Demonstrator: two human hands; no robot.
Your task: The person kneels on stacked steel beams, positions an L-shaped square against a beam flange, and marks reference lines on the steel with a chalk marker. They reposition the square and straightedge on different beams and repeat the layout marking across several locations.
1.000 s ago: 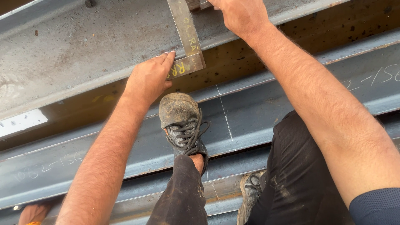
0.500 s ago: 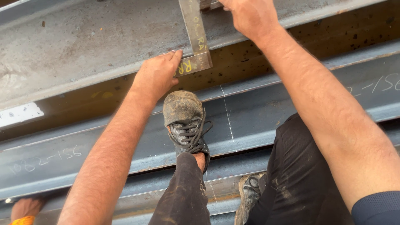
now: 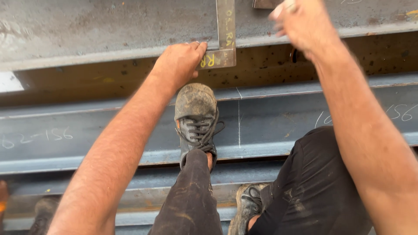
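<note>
Head view only. Right hand (image 3: 300,24) is motion-blurred and partly cut by the top edge; a small pale object seems pinched at the fingertips, but what it is, and how far the hand is closed, cannot be told. A dark metal piece (image 3: 266,3) beside it is cropped, kind unclear. At bottom left, an orange-tinged shape and a blurred second shoe (image 3: 43,213) are cut by the frame edge.

Left hand (image 3: 178,63): arm stretched forward, palm down, fingers curled and pressed against the short leg of a steel try square (image 3: 226,39). The square is steadied rather than gripped all round. Its long blade runs up across the top flange of the upper steel beam (image 3: 87,26) and out of frame; the short leg is hooked over the flange edge, above the rusty shadowed web.

Right forearm is extended up and forward from the lower right.

A dusty grey laced shoe (image 3: 196,117) is planted on the lower blue-grey beam (image 3: 87,130). Black dirty trousers (image 3: 313,191) are seen on both legs.

Markings: yellow handwriting on the square; white chalk figures at left and right on the lower beam, plus a vertical chalk line (image 3: 238,122) just right of the shoe. White rectangular patch (image 3: 8,82) at the left edge, cropped.
</note>
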